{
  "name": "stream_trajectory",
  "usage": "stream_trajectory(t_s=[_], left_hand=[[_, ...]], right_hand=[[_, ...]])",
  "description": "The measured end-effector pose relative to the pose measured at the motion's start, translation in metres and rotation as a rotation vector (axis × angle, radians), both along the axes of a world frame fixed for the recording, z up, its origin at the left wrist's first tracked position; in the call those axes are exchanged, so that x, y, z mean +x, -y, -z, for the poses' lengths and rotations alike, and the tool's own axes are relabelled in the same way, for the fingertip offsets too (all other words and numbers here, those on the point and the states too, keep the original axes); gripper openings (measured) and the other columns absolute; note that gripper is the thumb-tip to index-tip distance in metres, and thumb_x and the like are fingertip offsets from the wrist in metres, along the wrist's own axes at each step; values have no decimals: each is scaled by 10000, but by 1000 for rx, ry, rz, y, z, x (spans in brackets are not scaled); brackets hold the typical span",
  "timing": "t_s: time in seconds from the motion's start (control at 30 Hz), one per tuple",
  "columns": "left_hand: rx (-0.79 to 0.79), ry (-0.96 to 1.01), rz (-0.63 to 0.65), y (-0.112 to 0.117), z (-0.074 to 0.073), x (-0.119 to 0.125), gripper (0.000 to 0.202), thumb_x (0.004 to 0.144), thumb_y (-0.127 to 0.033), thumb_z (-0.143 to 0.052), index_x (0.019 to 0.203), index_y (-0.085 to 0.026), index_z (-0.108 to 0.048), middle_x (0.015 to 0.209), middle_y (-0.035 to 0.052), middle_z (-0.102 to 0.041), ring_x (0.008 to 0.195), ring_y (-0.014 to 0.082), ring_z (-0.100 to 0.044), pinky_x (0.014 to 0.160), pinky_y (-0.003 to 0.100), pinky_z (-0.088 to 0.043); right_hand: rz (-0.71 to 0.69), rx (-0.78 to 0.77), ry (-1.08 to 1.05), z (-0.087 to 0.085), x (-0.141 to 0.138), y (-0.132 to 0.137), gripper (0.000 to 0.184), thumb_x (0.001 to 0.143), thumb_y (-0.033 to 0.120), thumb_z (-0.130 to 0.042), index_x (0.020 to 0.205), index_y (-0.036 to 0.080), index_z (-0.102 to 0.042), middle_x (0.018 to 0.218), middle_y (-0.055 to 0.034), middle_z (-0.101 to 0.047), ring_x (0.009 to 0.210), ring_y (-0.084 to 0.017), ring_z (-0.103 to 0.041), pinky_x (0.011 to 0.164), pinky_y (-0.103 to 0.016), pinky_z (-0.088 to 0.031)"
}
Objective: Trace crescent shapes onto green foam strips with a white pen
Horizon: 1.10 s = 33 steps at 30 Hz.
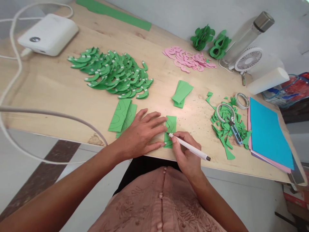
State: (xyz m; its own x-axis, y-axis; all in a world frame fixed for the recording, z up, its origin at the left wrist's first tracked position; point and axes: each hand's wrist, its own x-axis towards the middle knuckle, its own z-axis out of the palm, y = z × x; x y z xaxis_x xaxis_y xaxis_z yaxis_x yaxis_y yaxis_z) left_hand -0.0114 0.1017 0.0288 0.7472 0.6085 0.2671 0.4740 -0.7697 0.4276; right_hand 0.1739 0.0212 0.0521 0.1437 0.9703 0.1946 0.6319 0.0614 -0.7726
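Near the table's front edge lies a small green paper strip (171, 121) with dark curved lines drawn on it. My right hand (187, 153) grips a white pen (189, 146), its tip end over the strip. My left hand (146, 133) lies flat with fingers stretched, the fingertips at the strip's left edge. Just left of that hand are green strips (120, 114) marked with wavy lines. A small stack of green paper pieces (182, 91) sits beyond the hands; no lines show on its top piece.
Cut green curved pieces (116, 74) form a large pile at back left, pink cutouts (187, 59) farther right. Green scraps (227, 124) with tape rolls (242, 101) lie at right, beside coloured sheets (270, 132). A white power bank (49, 33), fan (248, 59) and bottle (246, 38) stand around.
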Motion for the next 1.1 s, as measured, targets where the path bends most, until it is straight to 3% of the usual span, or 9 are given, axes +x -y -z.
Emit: stream_trajectory(t_s=[0.7,1.1], left_hand=[[14,9,-3,-1,0,0,266,932,-413,-563,1124,-246,-638,1415,84,-591,1354,334,-454,1153,612,-238],[7,2,-2,0,-1,1,263,919,-402,-583,1129,-253,-636,1416,80,-590,1351,329,-457,1151,601,-243]], right_hand=[[16,-9,6,-2,7,8,102,921,266,-554,903,223,-644,810,-33,-722,758,-194,-654,666,-323,-507],[-6,52,150,-6,8,8,139,935,270,-538,866,218,-646,757,-25,-708,706,-183,-638,669,-333,-487]])
